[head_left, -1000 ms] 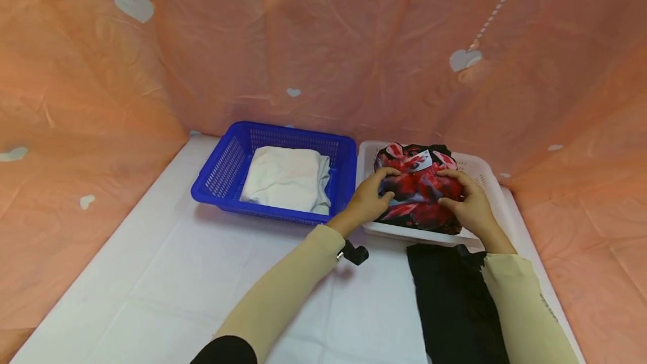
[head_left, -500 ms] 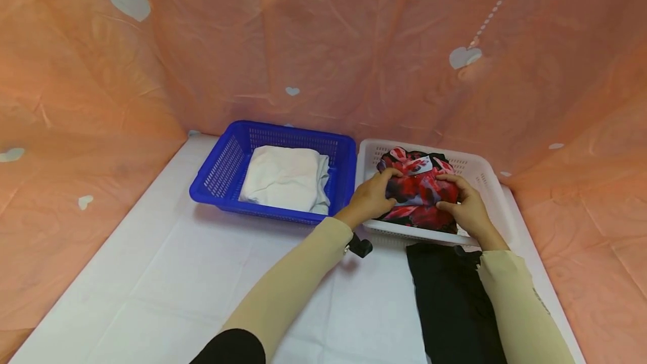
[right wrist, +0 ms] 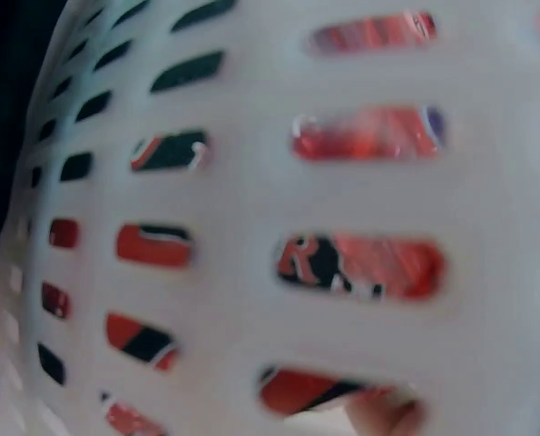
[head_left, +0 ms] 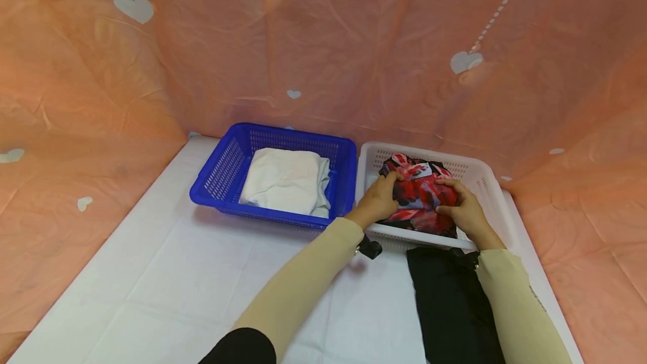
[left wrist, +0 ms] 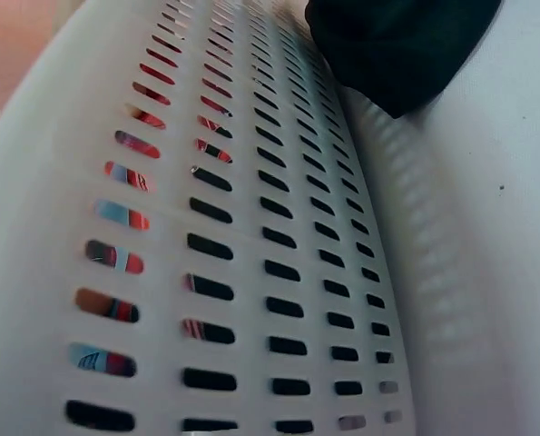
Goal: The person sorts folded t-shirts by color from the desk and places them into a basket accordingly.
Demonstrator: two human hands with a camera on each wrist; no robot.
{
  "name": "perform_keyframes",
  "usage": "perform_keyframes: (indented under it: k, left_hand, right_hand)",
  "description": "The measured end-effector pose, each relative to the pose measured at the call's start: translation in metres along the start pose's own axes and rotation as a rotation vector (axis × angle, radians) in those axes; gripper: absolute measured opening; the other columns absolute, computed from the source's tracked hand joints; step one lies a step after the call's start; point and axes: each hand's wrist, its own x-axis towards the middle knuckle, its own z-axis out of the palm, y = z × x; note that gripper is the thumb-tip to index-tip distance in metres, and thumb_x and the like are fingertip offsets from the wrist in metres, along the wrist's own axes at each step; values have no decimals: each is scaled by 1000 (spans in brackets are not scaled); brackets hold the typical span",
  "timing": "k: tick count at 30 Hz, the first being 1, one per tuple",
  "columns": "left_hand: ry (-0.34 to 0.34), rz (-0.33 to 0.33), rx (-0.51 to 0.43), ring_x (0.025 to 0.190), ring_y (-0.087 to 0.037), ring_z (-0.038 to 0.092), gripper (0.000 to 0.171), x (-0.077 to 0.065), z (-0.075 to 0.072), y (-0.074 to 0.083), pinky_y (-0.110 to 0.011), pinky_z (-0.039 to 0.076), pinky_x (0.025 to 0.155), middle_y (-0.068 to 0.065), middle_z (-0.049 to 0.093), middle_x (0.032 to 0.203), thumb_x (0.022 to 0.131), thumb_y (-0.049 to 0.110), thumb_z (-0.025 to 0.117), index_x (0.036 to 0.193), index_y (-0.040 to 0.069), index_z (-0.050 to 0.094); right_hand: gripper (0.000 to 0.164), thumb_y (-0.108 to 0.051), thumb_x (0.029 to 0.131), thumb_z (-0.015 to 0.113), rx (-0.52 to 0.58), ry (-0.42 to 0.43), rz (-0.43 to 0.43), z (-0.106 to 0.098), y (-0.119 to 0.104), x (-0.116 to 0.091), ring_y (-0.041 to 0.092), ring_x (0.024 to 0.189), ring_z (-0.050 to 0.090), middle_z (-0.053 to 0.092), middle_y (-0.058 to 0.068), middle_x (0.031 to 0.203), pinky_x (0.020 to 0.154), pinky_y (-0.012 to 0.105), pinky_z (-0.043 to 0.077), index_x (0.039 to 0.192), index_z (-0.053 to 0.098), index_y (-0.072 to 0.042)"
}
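L hand [head_left: 378,198] is bent partway, thumb & 1st finger a bit apart, & it holds the left side of the red cloth [head_left: 418,187]. R hand [head_left: 467,211] is bent abt the same & holds the cloth's right side. Can't tell abt some fingers b/c they're hidden. So the red cloth, w/ black bits & a small white patch, is btwn the two hands, down in the white basket [head_left: 419,235]. The basket is under both hands; its rim goes past R hand on the far right.

Left of L hand is the blue basket [head_left: 222,170] w/ a folded white cloth [head_left: 283,178] in it. Nearer the person than R hand, partly by the right sleeve [head_left: 520,302], a black cloth [head_left: 455,302] lies flat on the white table [head_left: 167,274]. Past both hands hangs an orange sheet [head_left: 323,44] w/ pale hearts. Both wrist cams see basket holes w/ red & black showing thru.
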Motion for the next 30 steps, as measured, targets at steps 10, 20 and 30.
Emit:
perform_keyframes:
  k: [10,20,30]
  left_hand:
    - [-26,-107,-125,98,-18,54,60,7,8,1,-27,46,76,-13,52,126,82,3,70,135,21,47]
    - [-74,-228,-34,97,-17,57,61,7,15,1,-27,47,79,-11,48,135,81,10,70,136,24,46]
    - [-53,-260,-19,112,-24,58,58,11,16,1,-32,49,92,-12,47,136,83,27,72,135,18,47]
  right_hand:
    - [63,0,87,64,-121,-51,92,-3,-2,1,2,84,54,49,30,131,66,23,51,144,39,-8]
    - [61,-5,91,62,-237,-87,139,-2,5,2,17,73,56,47,32,128,59,29,48,146,37,-9]
    - [58,-20,94,60,-242,-77,193,1,3,2,49,119,46,39,36,137,83,45,51,144,38,-5]
